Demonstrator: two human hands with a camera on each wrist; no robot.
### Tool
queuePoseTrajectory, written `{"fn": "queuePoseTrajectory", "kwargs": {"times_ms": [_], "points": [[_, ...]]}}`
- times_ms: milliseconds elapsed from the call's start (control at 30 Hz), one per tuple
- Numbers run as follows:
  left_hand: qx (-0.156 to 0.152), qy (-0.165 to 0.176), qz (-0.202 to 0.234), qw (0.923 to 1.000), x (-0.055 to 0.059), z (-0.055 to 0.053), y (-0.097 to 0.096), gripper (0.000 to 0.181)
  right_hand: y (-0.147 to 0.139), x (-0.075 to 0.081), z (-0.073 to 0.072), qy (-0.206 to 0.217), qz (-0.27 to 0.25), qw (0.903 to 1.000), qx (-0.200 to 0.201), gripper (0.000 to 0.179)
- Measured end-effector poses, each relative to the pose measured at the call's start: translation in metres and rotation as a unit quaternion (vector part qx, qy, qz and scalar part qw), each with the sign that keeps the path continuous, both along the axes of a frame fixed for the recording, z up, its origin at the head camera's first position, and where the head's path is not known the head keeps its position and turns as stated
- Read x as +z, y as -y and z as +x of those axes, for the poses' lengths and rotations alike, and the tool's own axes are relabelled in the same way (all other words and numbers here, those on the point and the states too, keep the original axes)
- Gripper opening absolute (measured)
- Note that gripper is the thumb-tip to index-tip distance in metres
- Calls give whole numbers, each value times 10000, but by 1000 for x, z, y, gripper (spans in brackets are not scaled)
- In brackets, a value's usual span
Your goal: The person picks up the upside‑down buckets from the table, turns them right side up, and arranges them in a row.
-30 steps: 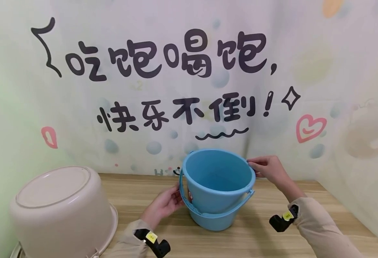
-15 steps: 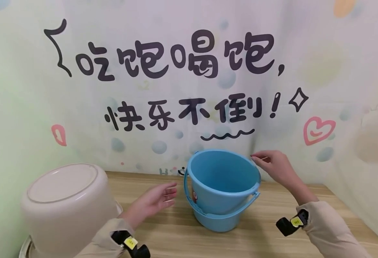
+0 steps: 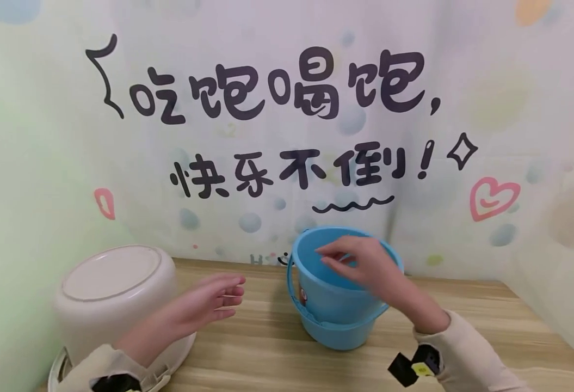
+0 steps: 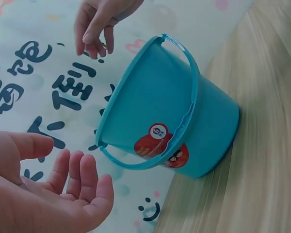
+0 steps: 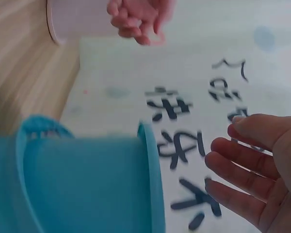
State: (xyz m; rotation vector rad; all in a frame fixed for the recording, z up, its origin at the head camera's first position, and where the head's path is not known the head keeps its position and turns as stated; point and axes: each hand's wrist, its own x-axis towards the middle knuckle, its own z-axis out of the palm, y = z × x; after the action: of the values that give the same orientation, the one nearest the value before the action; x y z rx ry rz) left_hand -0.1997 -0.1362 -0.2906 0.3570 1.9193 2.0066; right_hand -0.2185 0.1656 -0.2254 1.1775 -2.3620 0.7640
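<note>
A blue bucket (image 3: pixel 338 307) stands upright on the wooden table, its handle (image 4: pixel 193 92) hanging down across its front. In the left wrist view a red sticker (image 4: pixel 155 141) shows on its side. My right hand (image 3: pixel 365 264) is over the bucket's mouth in the head view, fingers relaxed and holding nothing; the right wrist view has it beyond the rim (image 5: pixel 153 179). To the left of the bucket, my left hand (image 3: pixel 208 305) is in the air with loosely bent fingers, apart from the bucket and partly in front of a pale upside-down tub (image 3: pixel 115 305).
Under the tub a pale rim (image 3: pixel 184 348) rests on the wooden table (image 3: pixel 247 354). Behind the table hangs a printed cloth (image 3: pixel 247 32) with large dark lettering. A camera (image 3: pixel 421 362) is strapped at the right sleeve.
Both hands have left the bucket's sides. My left hand has drawn away leftward toward the tub; my right hand has come off the rim and swung left over the bucket. The bucket stays standing.
</note>
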Motion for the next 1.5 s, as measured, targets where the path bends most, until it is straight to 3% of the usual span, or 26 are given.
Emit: {"fn": "queuePoseTrajectory", "kwargs": {"times_ms": [100,200,433,633,800,1100,1200,1400,1500], "points": [[-2,-75,-132,9999,0,8,10,47,21,-5,6,-192,370,9984,370,16],[11,-82,-209,9997,-1,14,21,46,40,-10,11,-322,883,9947,429,17],[-33,-386,-647,9972,-10,29,51,37,77,-28,16,-82,1739,9829,595,18],[-101,-516,-822,9952,-21,41,80,31,103,-46,13,-153,1991,9750,972,17],[-89,-525,-1166,9918,-33,55,101,37,123,-61,10,-223,2121,9690,1243,15],[-642,-774,-1710,9801,-60,76,140,33,153,-96,-9,414,2235,9662,1213,16],[-715,-987,-1854,9751,-71,78,156,28,165,-106,-13,479,2396,9620,1215,16],[-661,-1764,-1856,9644,-98,80,183,14,192,-122,-20,428,2763,9512,1308,18],[-553,-2197,-2018,9529,-108,82,193,16,205,-129,-21,174,2972,9463,1262,17]]}}
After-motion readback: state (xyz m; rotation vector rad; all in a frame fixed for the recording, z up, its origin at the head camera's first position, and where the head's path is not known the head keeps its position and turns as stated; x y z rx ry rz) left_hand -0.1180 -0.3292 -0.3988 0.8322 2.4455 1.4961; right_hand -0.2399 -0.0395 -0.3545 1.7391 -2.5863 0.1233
